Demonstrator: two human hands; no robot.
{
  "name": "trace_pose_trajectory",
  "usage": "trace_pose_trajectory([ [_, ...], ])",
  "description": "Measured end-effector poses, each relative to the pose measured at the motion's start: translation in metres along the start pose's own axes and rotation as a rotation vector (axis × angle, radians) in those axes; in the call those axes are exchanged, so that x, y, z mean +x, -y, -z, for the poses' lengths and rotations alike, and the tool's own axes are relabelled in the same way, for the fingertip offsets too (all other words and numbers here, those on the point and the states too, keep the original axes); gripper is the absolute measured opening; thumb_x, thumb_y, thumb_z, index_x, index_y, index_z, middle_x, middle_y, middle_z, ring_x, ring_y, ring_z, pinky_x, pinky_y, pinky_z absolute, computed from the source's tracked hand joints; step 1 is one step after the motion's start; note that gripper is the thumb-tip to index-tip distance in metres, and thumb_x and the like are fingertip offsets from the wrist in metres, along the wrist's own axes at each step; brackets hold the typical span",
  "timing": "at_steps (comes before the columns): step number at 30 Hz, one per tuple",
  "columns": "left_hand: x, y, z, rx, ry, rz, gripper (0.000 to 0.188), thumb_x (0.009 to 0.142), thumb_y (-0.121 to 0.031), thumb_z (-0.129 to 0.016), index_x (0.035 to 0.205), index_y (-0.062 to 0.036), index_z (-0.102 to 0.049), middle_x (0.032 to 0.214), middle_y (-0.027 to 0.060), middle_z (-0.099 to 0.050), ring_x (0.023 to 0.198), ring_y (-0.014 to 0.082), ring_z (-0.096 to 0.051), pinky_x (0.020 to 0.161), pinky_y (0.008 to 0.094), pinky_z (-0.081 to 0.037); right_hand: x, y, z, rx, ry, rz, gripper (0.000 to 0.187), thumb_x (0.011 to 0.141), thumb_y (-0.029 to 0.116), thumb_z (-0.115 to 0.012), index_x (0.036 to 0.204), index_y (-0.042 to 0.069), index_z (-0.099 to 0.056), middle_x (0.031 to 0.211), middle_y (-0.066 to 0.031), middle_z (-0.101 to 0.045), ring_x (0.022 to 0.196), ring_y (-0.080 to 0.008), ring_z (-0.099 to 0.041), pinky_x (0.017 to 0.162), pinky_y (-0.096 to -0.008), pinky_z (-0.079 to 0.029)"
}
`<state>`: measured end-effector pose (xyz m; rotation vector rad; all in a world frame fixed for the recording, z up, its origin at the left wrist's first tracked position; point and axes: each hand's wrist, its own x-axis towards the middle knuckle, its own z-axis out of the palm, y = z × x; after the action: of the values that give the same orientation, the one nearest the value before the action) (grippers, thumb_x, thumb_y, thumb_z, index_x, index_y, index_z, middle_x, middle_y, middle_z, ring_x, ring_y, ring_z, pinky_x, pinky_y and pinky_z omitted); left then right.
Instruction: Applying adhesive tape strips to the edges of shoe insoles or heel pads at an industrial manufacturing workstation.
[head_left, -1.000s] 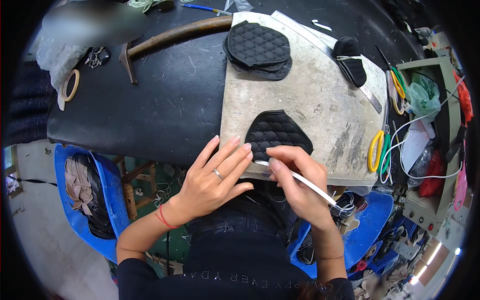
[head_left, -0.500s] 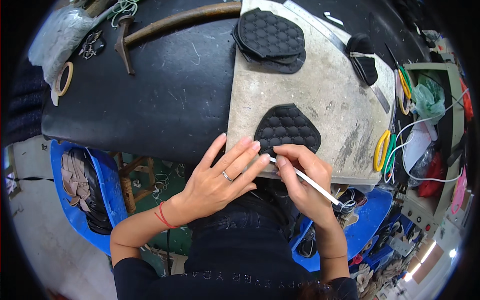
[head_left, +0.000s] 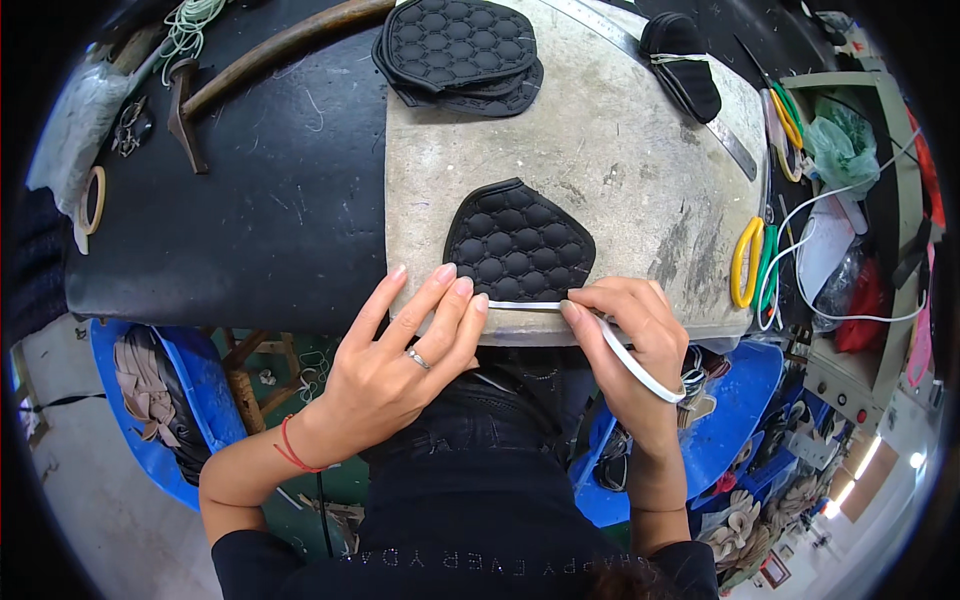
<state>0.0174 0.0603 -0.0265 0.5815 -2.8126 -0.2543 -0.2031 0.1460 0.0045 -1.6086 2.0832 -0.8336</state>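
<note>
A black quilted padded piece (head_left: 518, 240) with a stitched rim lies flat near the front of the pale work board. Along its near edge runs a narrow white strip (head_left: 525, 305), straight between my two hands. My left hand (head_left: 395, 365) is spread, fingers stretched out, the index fingertip pressing at the strip's left end and the others resting beside the piece. Between thumb and index finger my right hand (head_left: 640, 345) pinches the strip at the piece's near right corner. From there the strip's free length curves back across the palm to the wrist.
More quilted black pieces (head_left: 460, 45) are stacked at the far left of the board (head_left: 640, 200). A banded black bundle (head_left: 682, 70) rests on a metal ruler (head_left: 735, 150). Yellow-handled scissors (head_left: 746, 262) lie rightward. A hammer (head_left: 185, 115) lies left. Blue bins (head_left: 735, 420) stand below.
The right hand has slid right along the strip, which now stretches visibly between both hands. The quilted piece, board and stack all sit farther left in the view.
</note>
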Motion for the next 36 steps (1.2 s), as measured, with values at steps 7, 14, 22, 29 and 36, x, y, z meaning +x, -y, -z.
trace_pose_trajectory([
  [7, 0.011, -0.009, -0.018, 0.090, -0.103, 0.042, 0.057, 0.081, -0.050, -0.068, 0.132, -0.0248, -0.061, 0.134, 0.0136, -0.043, 0.131, 0.0320, -0.040, 0.108, 0.0548, -0.039, 0.009, 0.011, -0.007, -0.220, -0.031, 0.117, 0.013, 0.073, 0.001, -0.073, 0.084, 0.004, -0.065, 0.087, -0.0087, -0.059, 0.081, -0.0275, -0.055, 0.073, -0.0379, -0.045],
  [14, 0.008, -0.033, -0.025, -0.055, -0.107, 0.044, 0.069, 0.073, -0.037, -0.074, 0.127, 0.0027, -0.059, 0.134, 0.0148, -0.053, 0.131, 0.0300, -0.049, 0.111, 0.0497, -0.037, -0.013, 0.012, -0.018, -0.081, -0.068, 0.147, 0.022, 0.071, 0.000, -0.077, 0.088, 0.002, -0.063, 0.096, -0.0125, -0.064, 0.088, -0.0302, -0.060, 0.080, -0.0390, -0.047],
  [22, 0.007, -0.024, -0.019, -0.114, -0.056, 0.016, 0.062, 0.079, -0.043, -0.072, 0.132, -0.0110, -0.061, 0.132, 0.0099, -0.054, 0.129, 0.0295, -0.051, 0.110, 0.0515, -0.037, -0.008, 0.008, -0.005, -0.050, -0.019, 0.055, 0.018, 0.075, -0.002, -0.075, 0.092, 0.002, -0.068, 0.095, -0.0117, -0.068, 0.088, -0.0276, -0.065, 0.078, -0.0351, -0.051],
  [29, 0.012, -0.035, -0.024, -0.047, -0.105, 0.072, 0.059, 0.080, -0.042, -0.072, 0.131, -0.0149, -0.062, 0.123, 0.0085, -0.055, 0.126, 0.0298, -0.051, 0.108, 0.0540, -0.039, 0.011, -0.005, 0.008, 0.047, 0.096, 0.048, 0.018, 0.074, 0.002, -0.075, 0.090, 0.004, -0.067, 0.093, -0.0067, -0.062, 0.084, -0.0255, -0.058, 0.073, -0.0360, -0.045],
  [36, 0.013, -0.005, -0.007, -0.102, -0.158, 0.087, 0.060, 0.073, -0.031, -0.079, 0.126, -0.0076, -0.063, 0.135, 0.0138, -0.050, 0.128, 0.0339, -0.047, 0.107, 0.0553, -0.039, 0.002, 0.003, -0.008, -0.186, -0.007, 0.293, 0.018, 0.069, 0.002, -0.073, 0.085, 0.005, -0.065, 0.096, -0.0087, -0.059, 0.092, -0.0281, -0.057, 0.079, -0.0397, -0.042],
])
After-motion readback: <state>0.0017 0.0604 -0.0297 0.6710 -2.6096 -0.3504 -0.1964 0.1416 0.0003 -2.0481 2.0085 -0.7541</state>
